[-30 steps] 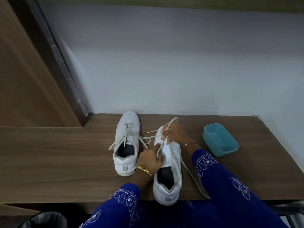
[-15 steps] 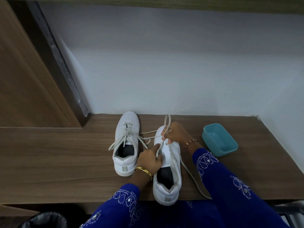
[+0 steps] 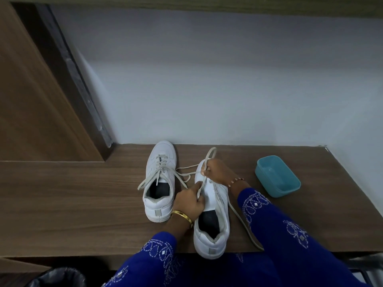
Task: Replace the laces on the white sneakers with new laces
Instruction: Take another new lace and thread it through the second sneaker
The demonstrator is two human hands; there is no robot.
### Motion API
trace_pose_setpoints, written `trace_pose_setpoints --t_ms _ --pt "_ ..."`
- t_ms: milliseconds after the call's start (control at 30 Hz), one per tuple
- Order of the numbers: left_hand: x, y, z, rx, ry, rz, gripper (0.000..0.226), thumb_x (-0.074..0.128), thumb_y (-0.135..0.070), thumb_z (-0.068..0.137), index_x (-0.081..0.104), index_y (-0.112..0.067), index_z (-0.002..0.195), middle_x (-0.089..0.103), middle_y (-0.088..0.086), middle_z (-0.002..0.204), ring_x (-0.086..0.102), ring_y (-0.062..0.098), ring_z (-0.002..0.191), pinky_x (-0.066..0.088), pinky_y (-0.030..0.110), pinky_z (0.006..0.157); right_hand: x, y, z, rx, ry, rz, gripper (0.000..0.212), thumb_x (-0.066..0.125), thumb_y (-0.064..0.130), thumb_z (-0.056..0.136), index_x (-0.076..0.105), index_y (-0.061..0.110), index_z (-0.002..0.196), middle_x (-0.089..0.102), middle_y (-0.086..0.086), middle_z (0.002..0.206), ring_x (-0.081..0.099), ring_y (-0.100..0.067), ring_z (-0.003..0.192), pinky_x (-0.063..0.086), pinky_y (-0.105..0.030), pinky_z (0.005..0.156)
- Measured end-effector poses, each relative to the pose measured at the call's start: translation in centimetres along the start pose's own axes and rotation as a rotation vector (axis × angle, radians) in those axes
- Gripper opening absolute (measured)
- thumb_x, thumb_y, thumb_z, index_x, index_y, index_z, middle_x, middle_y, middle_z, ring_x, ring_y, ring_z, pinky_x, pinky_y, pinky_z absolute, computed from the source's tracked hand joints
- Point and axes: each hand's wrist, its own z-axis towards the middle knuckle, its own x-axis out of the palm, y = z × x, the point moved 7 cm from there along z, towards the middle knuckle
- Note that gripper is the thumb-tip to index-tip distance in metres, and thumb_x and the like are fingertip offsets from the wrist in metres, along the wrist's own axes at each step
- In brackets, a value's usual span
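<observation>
Blue tub [image 3: 277, 176] sits right of the near sneaker [image 3: 213, 220].

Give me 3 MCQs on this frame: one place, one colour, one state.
1. Where does the tub sit relative to the two sneakers?
A. To their right on the table
B. Between them
C. To their left

2. What colour is the tub?
A. Red
B. Light blue
C. Black

3. What is the state of the sneaker being worked on?
A. Fully laced and tied
B. Lace loose, held by both hands
C. Lying upside down

Answers:
1. A: the tub stands on the table right of both shoes, apart from them.
2. B: its walls and inside are light blue.
3. B: the right hand and the left hand pinch the lace above the tongue, and a loose end trails to the table edge; the other sneaker is laced but untied.
</observation>
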Motion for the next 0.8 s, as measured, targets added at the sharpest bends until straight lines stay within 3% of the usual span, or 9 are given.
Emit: trace_pose_setpoints --t_ms 133,267,433,500,567,667,700,800 --pt "0.0 0.0 -0.1 -0.002 -0.001 0.004 0.07 0.026 -0.037 0.07 0.041 -0.024 0.138 0.065 0.017 0.108 0.058 0.036 0.101 0.044 0.035 0.083 0.3 0.6 0.3 -0.022 0.022 -0.061 0.01 0.058 0.006 0.085 0.057 0.005 0.076 0.059 -0.008 0.075 0.056 -0.022 0.075 0.037 -0.019 0.058" --pt "0.0 0.1 -0.1 -0.012 -0.01 -0.016 0.071 0.025 -0.037 0.07 0.041 -0.026 0.138 0.065 0.017 0.108 0.058 0.036 0.101 0.044 0.036 0.084 1.2 0.6 0.6 -0.017 0.044 -0.171 0.011 0.06 0.006 0.081 0.065 -0.004 0.079 0.064 -0.016 0.086 0.06 -0.027 0.083 0.048 -0.035 0.077" --pt "0.0 0.2 -0.2 -0.017 -0.013 -0.022 0.071 0.024 -0.038 0.071 0.04 -0.026 0.139 0.065 0.016 0.11 0.058 0.034 0.103 0.043 0.034 0.086 0.8 0.8 0.3 -0.005 0.059 -0.205 0.017 0.059 0.007 0.084 0.066 -0.008 0.081 0.052 -0.008 0.064 0.053 -0.023 0.073 0.037 -0.026 0.06" --pt "0.0 0.2 -0.3 -0.025 -0.016 -0.048 0.071 0.025 -0.038 0.071 0.041 -0.025 0.138 0.065 0.016 0.111 0.058 0.034 0.104 0.043 0.033 0.086 0.5 0.7 0.0 -0.008 0.056 -0.195 0.016 0.056 0.004 0.084 0.066 -0.007 0.086 0.059 -0.013 0.078 0.056 -0.025 0.079 0.035 -0.021 0.059" --pt "0.0 0.3 -0.3 -0.031 -0.019 -0.076 0.071 0.025 -0.038 0.07 0.042 -0.025 0.138 0.065 0.016 0.111 0.058 0.034 0.104 0.043 0.034 0.087 -0.3 0.2 -0.5 -0.008 -0.011 -0.195 0.018 0.055 0.004 0.083 0.066 0.0 0.096 0.063 -0.01 0.094 0.058 -0.024 0.092 0.038 -0.018 0.069" --pt "0.0 0.4 -0.2 -0.038 -0.028 -0.111 0.07 0.026 -0.037 0.07 0.043 -0.025 0.137 0.066 0.016 0.11 0.058 0.034 0.104 0.043 0.033 0.086 -1.2 -0.4 -2.0 -0.011 -0.168 -0.216 0.016 0.058 0.011 0.082 0.068 0.012 0.093 0.056 0.011 0.082 0.058 -0.021 0.096 0.04 -0.024 0.081" --pt "0.1 0.5 -0.2 -0.041 -0.028 -0.12 0.07 0.026 -0.037 0.07 0.044 -0.026 0.137 0.066 0.016 0.11 0.058 0.034 0.103 0.043 0.033 0.085 -1.2 -0.3 -2.5 -0.035 -0.197 -0.262 0.015 0.056 0.014 0.083 0.069 0.012 0.091 0.055 0.011 0.08 0.059 -0.021 0.095 0.043 -0.027 0.084" --pt "0.2 0.7 -0.3 -0.055 -0.023 -0.159 0.069 0.027 -0.038 0.07 0.044 -0.027 0.136 0.066 0.014 0.112 0.058 0.032 0.105 0.042 0.032 0.086 -0.1 0.3 -3.2 -0.065 -0.167 -0.477 0.021 0.056 0.026 0.086 0.069 0.014 0.097 0.06 -0.003 0.102 0.056 -0.024 0.1 0.043 -0.035 0.088"
